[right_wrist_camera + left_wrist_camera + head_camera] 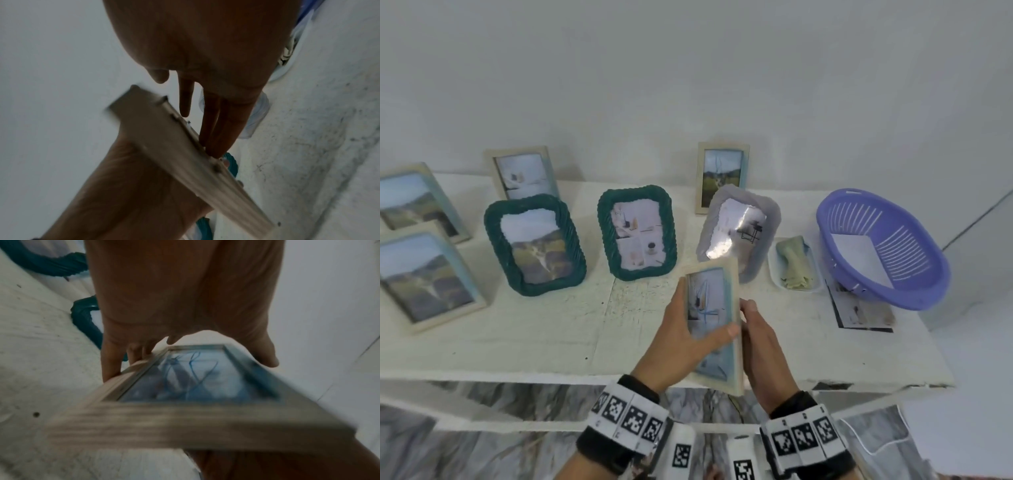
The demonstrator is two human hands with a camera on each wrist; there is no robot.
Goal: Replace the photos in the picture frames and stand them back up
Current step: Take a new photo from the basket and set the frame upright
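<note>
The left hand (681,337) gripped the wooden frame (717,305) above the table (551,329), thumb across its glass, while the right hand's (763,346) straight fingers (218,129) pressed its back, seemingly closing it; standing it up likely came next

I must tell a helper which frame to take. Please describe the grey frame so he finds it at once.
On the white table, find the purple plastic basket at the right end. Left of it, past a small white tray, stands the grey woven frame. Its woven neighbours are dark green; it alone is grey.
</note>
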